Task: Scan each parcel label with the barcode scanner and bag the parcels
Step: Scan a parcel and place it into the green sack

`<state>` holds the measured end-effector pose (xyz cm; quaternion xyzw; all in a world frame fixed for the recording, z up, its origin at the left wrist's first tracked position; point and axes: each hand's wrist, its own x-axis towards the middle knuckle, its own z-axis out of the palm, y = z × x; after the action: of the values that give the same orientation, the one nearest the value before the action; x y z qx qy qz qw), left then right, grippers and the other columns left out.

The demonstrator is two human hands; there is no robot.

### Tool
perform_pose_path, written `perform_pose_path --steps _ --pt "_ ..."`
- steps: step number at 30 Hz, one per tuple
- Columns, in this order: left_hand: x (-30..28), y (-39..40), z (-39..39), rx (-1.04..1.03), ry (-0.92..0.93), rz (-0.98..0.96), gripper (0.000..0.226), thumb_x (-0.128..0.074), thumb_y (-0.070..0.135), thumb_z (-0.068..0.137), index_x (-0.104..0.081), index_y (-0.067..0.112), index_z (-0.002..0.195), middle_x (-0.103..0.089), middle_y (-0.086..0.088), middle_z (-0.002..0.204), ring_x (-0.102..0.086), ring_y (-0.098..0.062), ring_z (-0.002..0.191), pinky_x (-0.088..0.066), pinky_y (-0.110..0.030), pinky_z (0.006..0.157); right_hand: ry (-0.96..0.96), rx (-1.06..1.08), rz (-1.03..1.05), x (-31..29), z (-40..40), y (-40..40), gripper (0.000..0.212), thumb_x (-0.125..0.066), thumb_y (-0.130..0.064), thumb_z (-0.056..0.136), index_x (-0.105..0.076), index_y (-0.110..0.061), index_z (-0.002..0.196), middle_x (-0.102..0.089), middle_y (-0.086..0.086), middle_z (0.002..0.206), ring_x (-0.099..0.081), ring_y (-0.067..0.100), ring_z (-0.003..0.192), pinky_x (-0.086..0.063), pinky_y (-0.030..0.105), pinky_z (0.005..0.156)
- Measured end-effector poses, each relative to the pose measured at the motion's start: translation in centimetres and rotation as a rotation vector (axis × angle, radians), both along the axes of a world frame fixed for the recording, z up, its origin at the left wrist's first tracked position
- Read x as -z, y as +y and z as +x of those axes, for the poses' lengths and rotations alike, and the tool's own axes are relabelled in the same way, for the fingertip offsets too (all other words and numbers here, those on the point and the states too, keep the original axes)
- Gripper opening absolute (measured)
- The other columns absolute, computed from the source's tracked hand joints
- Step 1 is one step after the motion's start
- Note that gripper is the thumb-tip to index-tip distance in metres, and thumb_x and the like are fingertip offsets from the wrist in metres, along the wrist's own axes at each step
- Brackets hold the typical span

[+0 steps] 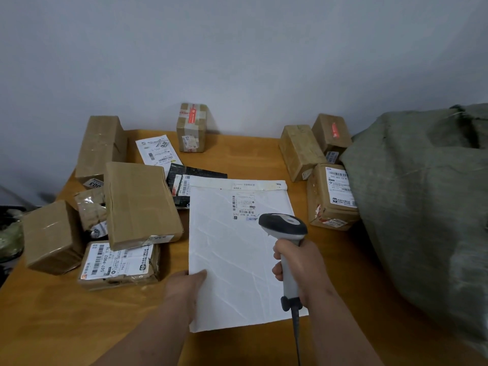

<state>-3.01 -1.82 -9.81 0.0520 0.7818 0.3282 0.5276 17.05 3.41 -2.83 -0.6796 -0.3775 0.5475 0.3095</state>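
The large white mailer (237,249) lies flat near the front centre of the wooden table (52,326), its flap end away from the person and its printed label (244,204) on the upper half, facing up. The left hand (184,286) grips the mailer's left edge near the lower corner — thumb on top of the white surface, the other fingers hidden beneath. The right hand (301,265) is wrapped round the handle of the barcode scanner (286,241); the scanner's dark head sits over the mailer just right of and below the label, and its cable (297,336) runs down toward the person. Left of the mailer is a cluster of brown cardboard parcels (140,204), some stacked on one another, with a flat labelled parcel (118,262) at the bottom of the stack. A black poly bag (190,178) lies partly under the mailer's upper left corner, and a white labelled envelope (158,151) lies behind it. One small taped box (191,128) stands upright at the back edge against the wall. To the right, three more boxes (330,194) sit grouped — just beside a large grey-green woven sack (422,207) that occupies the table's right side.
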Motion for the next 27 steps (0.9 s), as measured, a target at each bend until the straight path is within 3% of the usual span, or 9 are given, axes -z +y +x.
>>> perform_pose_path --steps 3,6,9,12,15,18,23,27 --pt "-0.5 0.4 0.6 0.03 -0.015 0.061 0.031 -0.067 0.017 0.093 -0.059 0.007 0.121 -0.062 -0.009 0.097 -0.06 -0.032 0.085 -0.051 -0.052 0.081 0.037 -0.051 -0.102 -0.4 0.3 0.2 0.006 -0.064 -0.009 0.086 -0.062 -0.006 0.082 -0.062 0.006 0.063 -0.06 0.015 0.048 -0.05 0.028 0.054" --pt "-1.4 0.6 1.5 0.022 0.069 0.145 0.029 -0.06 0.02 0.098 -0.056 0.013 0.126 -0.059 -0.007 0.097 -0.058 -0.03 0.087 -0.049 -0.05 0.083 0.002 -0.048 -0.062 -0.8 0.6 -0.2 0.004 -0.064 -0.009 0.086 -0.064 -0.005 0.086 -0.063 0.006 0.069 -0.061 0.012 0.047 -0.049 0.026 0.051" --pt "-3.0 0.3 2.4 0.052 0.167 0.277 0.014 -0.053 0.02 0.101 -0.054 0.022 0.114 -0.058 -0.002 0.093 -0.057 -0.025 0.083 -0.048 -0.044 0.079 -0.028 -0.06 -0.013 -1.5 0.9 -1.3 0.007 -0.063 -0.01 0.085 -0.065 -0.007 0.091 -0.065 0.006 0.073 -0.063 0.009 0.045 -0.048 0.022 0.048" --pt "-5.0 -0.5 3.3 0.103 0.339 0.418 0.008 -0.051 0.022 0.102 -0.057 0.024 0.106 -0.062 0.001 0.094 -0.061 -0.023 0.084 -0.053 -0.04 0.073 -0.017 -0.098 0.012 -2.4 1.5 -2.4 0.011 -0.062 -0.013 0.082 -0.064 -0.007 0.092 -0.064 0.004 0.064 -0.063 0.007 0.046 -0.049 0.022 0.048" --pt "-7.8 -1.5 4.2 0.08 0.512 0.609 0.015 -0.054 0.022 0.101 -0.059 0.032 0.091 -0.062 0.011 0.08 -0.058 -0.009 0.072 -0.045 -0.026 0.057 0.03 -0.102 0.043 -3.5 2.0 -3.5 0.011 -0.062 -0.011 0.081 -0.064 -0.007 0.091 -0.063 0.004 0.062 -0.063 0.008 0.046 -0.048 0.022 0.047" --pt "-11.5 -2.2 4.7 0.052 0.65 0.787 0.022 -0.057 0.024 0.099 -0.058 0.033 0.08 -0.063 0.01 0.073 -0.059 -0.008 0.069 -0.043 -0.027 0.057 0.078 -0.089 0.105 -4.6 2.4 -5.0 0.009 -0.062 -0.01 0.083 -0.064 -0.012 0.091 -0.061 0.004 0.069 -0.064 0.011 0.052 -0.049 0.026 0.052" --pt "-17.9 -3.8 6.6 0.065 0.546 1.054 0.016 -0.052 0.029 0.101 -0.064 0.041 0.098 -0.069 0.014 0.091 -0.064 -0.006 0.085 -0.05 -0.031 0.067 0.111 0.026 0.197 -7.3 4.1 -8.0 0.012 -0.063 -0.014 0.084 -0.062 -0.019 0.094 -0.064 0.004 0.074 -0.066 0.014 0.06 -0.049 0.028 0.056" --pt "-21.8 -5.7 8.7 0.107 0.419 1.25 0.014 -0.055 0.024 0.101 -0.068 0.028 0.095 -0.072 0.007 0.091 -0.066 -0.009 0.086 -0.051 -0.024 0.07 0.187 0.194 0.246 -9.4 6.1 -10.5 0.019 -0.066 -0.02 0.081 -0.064 -0.019 0.099 -0.071 0.006 0.072 -0.065 0.018 0.065 -0.051 0.034 0.066"
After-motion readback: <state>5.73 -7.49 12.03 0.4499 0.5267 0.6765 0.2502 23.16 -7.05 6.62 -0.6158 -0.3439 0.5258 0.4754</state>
